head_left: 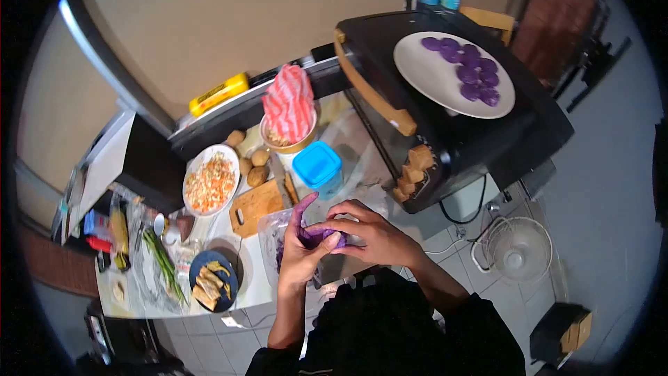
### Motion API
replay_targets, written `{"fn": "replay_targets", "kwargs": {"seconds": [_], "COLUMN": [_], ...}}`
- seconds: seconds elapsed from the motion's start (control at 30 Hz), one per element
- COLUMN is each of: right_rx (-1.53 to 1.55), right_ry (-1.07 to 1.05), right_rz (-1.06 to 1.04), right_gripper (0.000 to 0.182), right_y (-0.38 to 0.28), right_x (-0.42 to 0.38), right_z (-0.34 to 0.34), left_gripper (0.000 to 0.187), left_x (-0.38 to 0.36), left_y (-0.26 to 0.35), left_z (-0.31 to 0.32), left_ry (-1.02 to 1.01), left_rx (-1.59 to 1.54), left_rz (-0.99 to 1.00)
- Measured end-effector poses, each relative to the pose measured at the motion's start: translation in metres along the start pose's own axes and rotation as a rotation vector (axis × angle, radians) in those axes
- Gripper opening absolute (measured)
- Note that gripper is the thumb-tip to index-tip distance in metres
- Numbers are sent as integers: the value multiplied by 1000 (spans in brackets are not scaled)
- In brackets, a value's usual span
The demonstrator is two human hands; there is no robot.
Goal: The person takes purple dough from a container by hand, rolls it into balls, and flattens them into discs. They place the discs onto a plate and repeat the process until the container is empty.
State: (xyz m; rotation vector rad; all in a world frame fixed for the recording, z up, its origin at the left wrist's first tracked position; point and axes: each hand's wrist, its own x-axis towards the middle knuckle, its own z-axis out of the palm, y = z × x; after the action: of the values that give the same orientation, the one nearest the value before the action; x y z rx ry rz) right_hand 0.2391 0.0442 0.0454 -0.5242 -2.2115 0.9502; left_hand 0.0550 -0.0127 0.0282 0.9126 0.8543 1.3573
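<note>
Both my hands meet over a clear plastic container (273, 226) at the counter's front edge. Between them is a lump of purple dough (332, 238). My left hand (300, 251) cups it from below, its thumb or a finger raised and stained purple. My right hand (369, 233) curves over it from the right, fingertips pressing on it. More purple mass shows in the container, partly hidden by my left hand. A white plate (424, 78) on top of the black oven holds several purple rounds (470, 73).
Behind my hands stand a blue-lidded tub (317, 164), a cutting board (256, 207) and potatoes (257, 175). Farther left are a plate of shredded vegetables (210, 179), green stalks (163, 264) and a dark plate of food (213, 280). The black oven (480, 146) rises at the right.
</note>
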Motion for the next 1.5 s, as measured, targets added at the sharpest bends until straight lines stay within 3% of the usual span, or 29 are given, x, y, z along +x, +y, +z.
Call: {"fn": "replay_targets", "kwargs": {"seconds": [0.17,0.3,0.57,0.7,0.9,0.93,1.07,1.27,1.33,1.43,1.5], "right_rx": [-96,-225,-341,-398,-409,-442,-438,-404,-380,-352,-357], "right_ry": [106,231,463,589,650,685,772,720,720,733,751], "right_rz": [-10,18,28,21,97,111,92,98,112,122,131], "right_gripper": [59,61,59,62,82,75,59,56,53,49,48], "right_y": [-20,-39,-59,-56,-58,-56,-45,-28,-24,-20,-20], "right_x": [-15,-29,-53,-53,-46,-48,-48,-49,-49,-50,-53], "right_z": [-23,-38,-57,-73,-105,-110,-130,-152,-156,-162,-166], "left_gripper": [87,87,82,80,69,54,25,28,35,42,47], "left_x": [20,35,69,81,132,146,209,279,287,273,265], "left_y": [16,14,30,42,76,80,92,70,66,72,80], "left_z": [18,41,82,110,136,141,169,191,195,194,195], "left_ry": [-232,-327,-594,-664,-546,-513,-450,-406,-391,-563,-619], "left_rx": [72,-79,79,-24,290,359,730,1178,1297,1327,1219], "left_rz": [-37,-16,-50,-70,123,231,580,796,755,723,633]}}
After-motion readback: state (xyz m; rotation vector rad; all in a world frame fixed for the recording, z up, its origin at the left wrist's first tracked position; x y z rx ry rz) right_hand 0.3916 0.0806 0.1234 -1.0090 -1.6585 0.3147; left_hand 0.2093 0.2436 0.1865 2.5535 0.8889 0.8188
